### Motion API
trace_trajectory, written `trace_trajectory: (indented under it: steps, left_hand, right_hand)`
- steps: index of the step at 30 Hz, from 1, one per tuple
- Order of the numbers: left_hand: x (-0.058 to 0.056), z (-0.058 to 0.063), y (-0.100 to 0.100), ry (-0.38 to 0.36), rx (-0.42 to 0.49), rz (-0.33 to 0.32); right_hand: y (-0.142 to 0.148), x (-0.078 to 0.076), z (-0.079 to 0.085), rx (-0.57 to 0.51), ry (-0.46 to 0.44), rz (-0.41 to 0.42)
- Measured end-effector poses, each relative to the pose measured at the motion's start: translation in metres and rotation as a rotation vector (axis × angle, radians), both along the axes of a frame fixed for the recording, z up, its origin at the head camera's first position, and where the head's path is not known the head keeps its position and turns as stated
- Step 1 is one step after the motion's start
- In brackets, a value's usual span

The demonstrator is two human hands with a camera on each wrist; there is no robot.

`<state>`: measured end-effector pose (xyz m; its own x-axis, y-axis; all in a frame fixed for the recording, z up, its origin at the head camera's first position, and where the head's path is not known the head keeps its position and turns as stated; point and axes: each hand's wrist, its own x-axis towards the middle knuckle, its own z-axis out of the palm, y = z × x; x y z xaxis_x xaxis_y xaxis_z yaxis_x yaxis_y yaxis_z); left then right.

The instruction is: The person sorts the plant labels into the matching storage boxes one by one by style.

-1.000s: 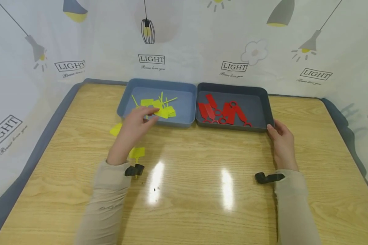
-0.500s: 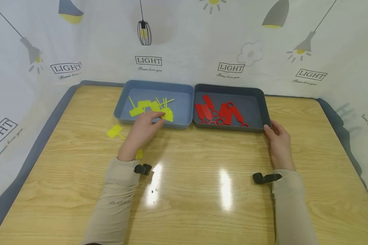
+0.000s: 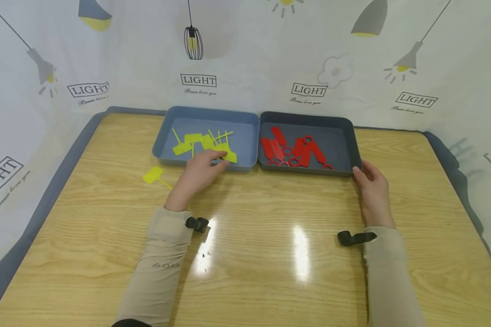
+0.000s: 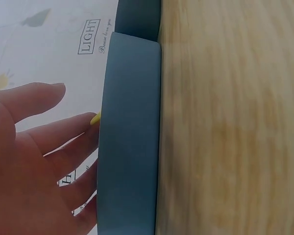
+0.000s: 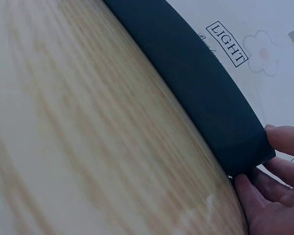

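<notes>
In the head view my left hand (image 3: 202,171) reaches over the front rim of the blue tray (image 3: 247,164). Its fingers touch the yellow plant labels (image 3: 230,156) heaped inside. The left wrist view shows the thumb held apart from nearly straight fingers, with a bit of yellow label (image 4: 95,119) at a fingertip. The blue wall hides where the fingers end. At the right, my right hand (image 3: 375,190) holds the front right corner of the dark grey tray (image 3: 311,170), thumb and fingers around that corner. Several red tags with ring ends (image 3: 304,152) lie in it.
The two trays stand side by side at the back of the wooden table (image 3: 270,272). A loose yellow plant label (image 3: 153,175) lies left of my left forearm. Small dark specks (image 3: 204,255) dot the tabletop. A printed white curtain (image 3: 253,54) hangs behind.
My left hand has moved right along the blue tray, and labels under its fingers have shifted right. The right hand stays at the dark tray's corner. The head view has shifted slightly.
</notes>
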<state>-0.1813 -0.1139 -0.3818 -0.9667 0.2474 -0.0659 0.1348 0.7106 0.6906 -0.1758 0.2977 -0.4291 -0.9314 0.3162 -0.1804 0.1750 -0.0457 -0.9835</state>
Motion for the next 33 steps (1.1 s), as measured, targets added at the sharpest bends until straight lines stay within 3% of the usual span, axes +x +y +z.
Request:
trace_trajectory:
  steps: [19,33]
  left_hand:
    - [-0.014,-0.009,0.008,0.015,-0.086,0.017]
    - [-0.018,-0.009,0.017,-0.041,-0.204,0.028]
  right_hand:
    - [0.0,-0.002,-0.002,-0.003,-0.021,0.009]
    - [0.001,-0.001,-0.001,-0.01,-0.01,-0.007]
